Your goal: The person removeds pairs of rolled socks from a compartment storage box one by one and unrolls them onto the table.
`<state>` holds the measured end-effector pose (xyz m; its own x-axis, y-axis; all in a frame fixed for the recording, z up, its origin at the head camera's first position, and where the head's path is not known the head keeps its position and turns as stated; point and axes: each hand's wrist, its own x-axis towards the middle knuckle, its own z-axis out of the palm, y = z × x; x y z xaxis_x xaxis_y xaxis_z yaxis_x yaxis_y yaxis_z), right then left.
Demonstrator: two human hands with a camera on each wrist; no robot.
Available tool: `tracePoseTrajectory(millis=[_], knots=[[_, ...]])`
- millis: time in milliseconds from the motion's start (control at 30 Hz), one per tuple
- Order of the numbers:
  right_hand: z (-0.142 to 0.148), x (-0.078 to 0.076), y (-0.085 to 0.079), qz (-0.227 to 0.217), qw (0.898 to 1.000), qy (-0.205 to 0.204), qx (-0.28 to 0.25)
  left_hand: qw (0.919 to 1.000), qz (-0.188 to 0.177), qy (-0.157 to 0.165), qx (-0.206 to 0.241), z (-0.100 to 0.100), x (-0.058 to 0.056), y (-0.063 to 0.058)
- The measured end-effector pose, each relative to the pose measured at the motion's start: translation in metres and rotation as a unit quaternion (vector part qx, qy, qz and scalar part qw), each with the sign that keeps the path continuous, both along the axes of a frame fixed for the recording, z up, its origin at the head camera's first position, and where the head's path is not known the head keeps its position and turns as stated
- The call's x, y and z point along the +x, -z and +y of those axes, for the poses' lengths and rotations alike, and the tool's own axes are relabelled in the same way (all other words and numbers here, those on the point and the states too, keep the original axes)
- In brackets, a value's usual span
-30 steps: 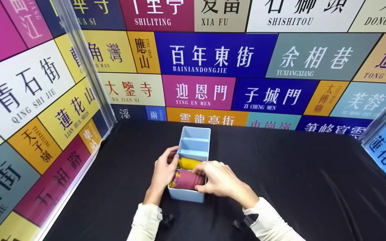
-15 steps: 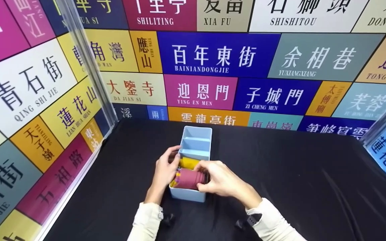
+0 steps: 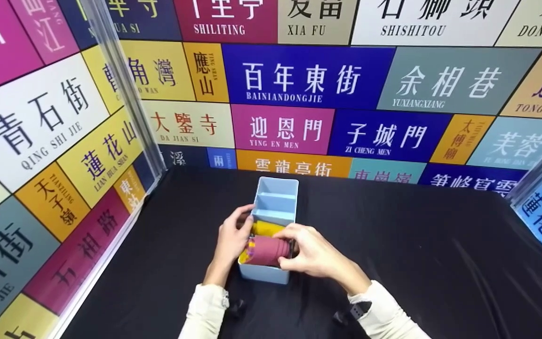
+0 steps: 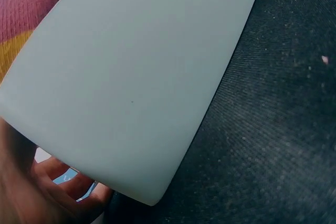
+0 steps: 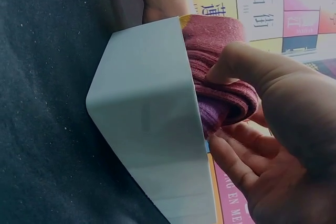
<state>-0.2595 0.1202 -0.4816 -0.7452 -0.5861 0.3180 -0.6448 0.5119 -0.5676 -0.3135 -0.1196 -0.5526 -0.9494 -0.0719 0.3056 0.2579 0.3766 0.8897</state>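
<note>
right hand (image 3: 315, 252) pinches sock (image 3: 266, 251) at the near end of the box (image 3: 264, 275)

the sock, a maroon knit roll, lies across the part of the box nearest the person, its top standing above the rim. yellow and purple patches show at its left end, by the box's left wall. seen from the right wrist, its right end is a stack of ribbed folds with a purple layer among them.

the right hand has that end between thumb and fingers, the thumb on the near side of the roll, the fingers on the far side. the left hand (image 3: 231, 238) holds the box by its left wall, fingers bent, the tips at the rim and the thumb close to them; how hard it presses, i cannot tell.

just beyond the sock, a yellow cloth (image 3: 266, 229) sits in the box, partly behind the right hand's fingers. farther back, pale blue dividers (image 3: 275, 214) cross the box, which runs lengthwise away from the person on a black cover (image 3: 417, 263).

pale sleeves (image 3: 207, 310) reach to the wrists, with a black strap (image 3: 360, 309) at the right cuff. beyond the cover rise coloured signs (image 3: 306, 77) in chinese characters and latin letters.
</note>
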Motion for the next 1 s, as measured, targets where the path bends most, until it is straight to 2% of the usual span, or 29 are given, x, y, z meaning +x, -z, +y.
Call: tracePoseTrajectory(millis=[133,300,600,733,1000], knots=[[0.003,0.001,0.001,-0.002,1.0,0.001,-0.023,1.0,0.001,0.004,0.002,0.001,0.001,-0.001],[0.009,0.001,-0.002,-0.041,0.997,0.011,-0.064,0.9999,0.012,0.006,-0.001,0.002,0.001,-0.002],[0.03,0.0,-0.008,-0.089,0.984,0.01,-0.156,1.0,0.0,0.002,-0.004,0.002,0.0,-0.002],[0.044,0.001,-0.008,-0.106,0.979,0.023,-0.172,1.0,-0.007,0.0,-0.001,0.002,0.0,-0.001],[0.075,0.005,-0.004,-0.111,0.977,0.032,-0.18,1.0,-0.006,-0.002,-0.007,0.001,0.002,-0.001]])
